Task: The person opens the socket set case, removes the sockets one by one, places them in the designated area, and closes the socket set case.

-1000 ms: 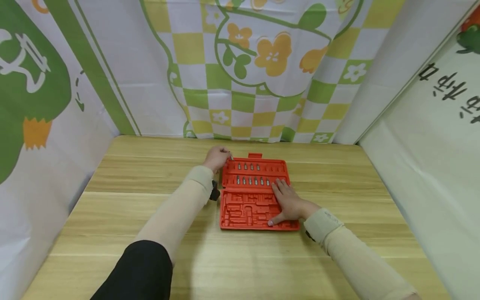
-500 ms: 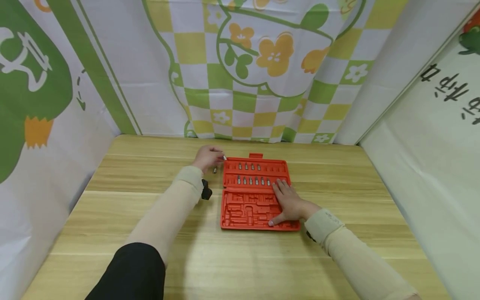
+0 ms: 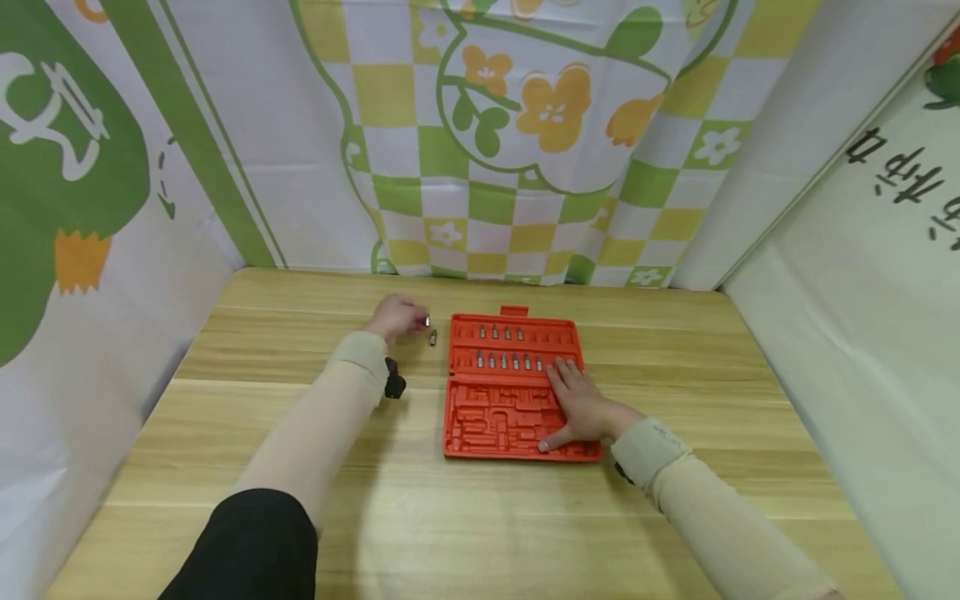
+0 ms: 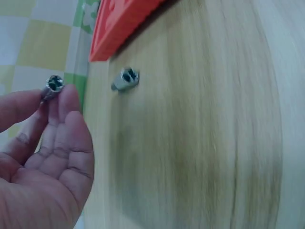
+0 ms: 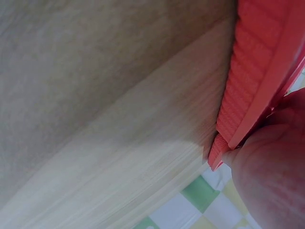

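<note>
Held between my left hand's (image 3: 396, 317) thumb and fingers is a small metal socket (image 4: 54, 85), its hollow end facing the left wrist camera. A second socket (image 4: 126, 79) lies on the table, just left of the red tool case (image 3: 517, 380). My right hand (image 3: 582, 408) rests on the right side of the open case, thumb spread toward the front tray and fingers over the hinge and rear half. Two rows of small metal pieces (image 3: 504, 361) stand in the rear half. The front half shows only moulded slots; part of it is under my right hand.
The wooden table (image 3: 480, 533) reaches back to a checked, flowered cloth (image 3: 442, 200). White printed sheets (image 3: 847, 333) stand along both sides. The case's latch tab (image 3: 514, 311) sticks out at its back edge.
My left hand has moved left, away from the case's back left corner, carrying the socket. The socket on the table has come into sight. My right hand stays on the case.
</note>
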### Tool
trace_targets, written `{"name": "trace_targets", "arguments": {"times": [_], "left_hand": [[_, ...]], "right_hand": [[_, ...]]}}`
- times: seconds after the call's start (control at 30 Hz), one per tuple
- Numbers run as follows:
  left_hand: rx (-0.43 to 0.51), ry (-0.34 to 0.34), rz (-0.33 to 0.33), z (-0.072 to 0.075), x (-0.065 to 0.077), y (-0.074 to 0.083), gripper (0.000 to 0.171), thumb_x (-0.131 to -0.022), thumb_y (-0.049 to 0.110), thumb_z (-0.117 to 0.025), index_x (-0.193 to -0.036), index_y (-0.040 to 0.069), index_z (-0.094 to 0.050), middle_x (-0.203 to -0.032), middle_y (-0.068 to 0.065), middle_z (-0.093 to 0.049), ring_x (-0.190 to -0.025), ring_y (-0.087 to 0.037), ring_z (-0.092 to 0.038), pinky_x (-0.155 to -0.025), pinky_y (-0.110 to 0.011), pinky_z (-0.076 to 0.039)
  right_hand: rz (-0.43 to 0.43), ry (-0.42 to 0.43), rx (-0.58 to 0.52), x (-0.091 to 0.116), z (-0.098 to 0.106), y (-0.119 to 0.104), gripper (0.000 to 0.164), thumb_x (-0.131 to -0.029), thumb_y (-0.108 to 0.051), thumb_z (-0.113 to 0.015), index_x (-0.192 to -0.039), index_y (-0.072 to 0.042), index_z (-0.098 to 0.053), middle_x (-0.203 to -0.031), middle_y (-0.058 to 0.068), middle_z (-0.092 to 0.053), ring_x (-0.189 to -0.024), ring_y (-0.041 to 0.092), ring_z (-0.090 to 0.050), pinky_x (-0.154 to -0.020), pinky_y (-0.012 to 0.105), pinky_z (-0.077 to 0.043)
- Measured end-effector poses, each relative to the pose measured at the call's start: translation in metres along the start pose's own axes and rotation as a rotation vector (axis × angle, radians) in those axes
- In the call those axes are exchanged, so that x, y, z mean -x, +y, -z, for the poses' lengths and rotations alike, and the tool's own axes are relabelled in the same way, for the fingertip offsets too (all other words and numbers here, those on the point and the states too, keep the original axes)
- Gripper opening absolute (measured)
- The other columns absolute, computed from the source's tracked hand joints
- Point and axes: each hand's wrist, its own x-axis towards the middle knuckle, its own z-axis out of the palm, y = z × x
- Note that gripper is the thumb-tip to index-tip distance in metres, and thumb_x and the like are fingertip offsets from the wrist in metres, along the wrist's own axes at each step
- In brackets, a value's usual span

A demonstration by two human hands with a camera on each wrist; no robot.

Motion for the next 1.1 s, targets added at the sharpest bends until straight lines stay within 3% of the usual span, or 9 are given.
{"name": "trace_targets", "arguments": {"times": [0.23, 0.57, 0.77, 1.1], "left_hand": [[-0.269, 0.001, 0.071, 0.006, 0.000, -0.004, 0.018, -0.099, 0.007, -0.062, -0.103, -0.007, -0.072, -0.073, -0.005, -0.067, -0.062, -0.013, -0.060, -0.058, -0.025, -0.049], [-0.562, 0.005, 0.009, 0.001, -0.006, -0.009, 0.020, -0.091, 0.005, -0.062, -0.076, 0.000, -0.074, -0.065, -0.006, -0.068, -0.051, -0.013, -0.051, -0.052, -0.027, -0.045], [-0.631, -0.001, 0.004, -0.001, -0.008, -0.008, 0.023, -0.086, 0.001, -0.059, -0.067, 0.000, -0.071, -0.059, -0.006, -0.066, -0.047, -0.013, -0.050, -0.049, -0.026, -0.043], [-0.728, -0.014, -0.008, -0.002, -0.012, -0.007, 0.033, -0.092, 0.007, -0.061, -0.061, 0.004, -0.069, -0.051, -0.002, -0.059, -0.045, -0.011, -0.050, -0.049, -0.025, -0.044]], "right_hand": [[0.001, 0.000, -0.002, 0.001, 0.000, 0.000, 0.130, -0.081, -0.053, -0.086, -0.159, 0.012, -0.006, -0.166, 0.034, 0.003, -0.152, 0.051, 0.005, -0.121, 0.062, -0.002], [0.002, -0.015, -0.002, 0.002, 0.002, 0.000, 0.129, -0.082, -0.053, -0.085, -0.159, 0.013, -0.005, -0.165, 0.034, 0.004, -0.152, 0.051, 0.006, -0.121, 0.062, -0.002], [0.007, -0.031, -0.001, 0.002, 0.004, -0.001, 0.130, -0.082, -0.054, -0.085, -0.159, 0.012, -0.003, -0.165, 0.034, 0.006, -0.152, 0.050, 0.008, -0.121, 0.061, -0.001], [0.008, -0.037, -0.015, 0.001, 0.004, -0.004, 0.129, -0.083, -0.052, -0.085, -0.159, 0.013, -0.003, -0.165, 0.034, 0.007, -0.152, 0.049, 0.009, -0.122, 0.061, 0.000]]}}
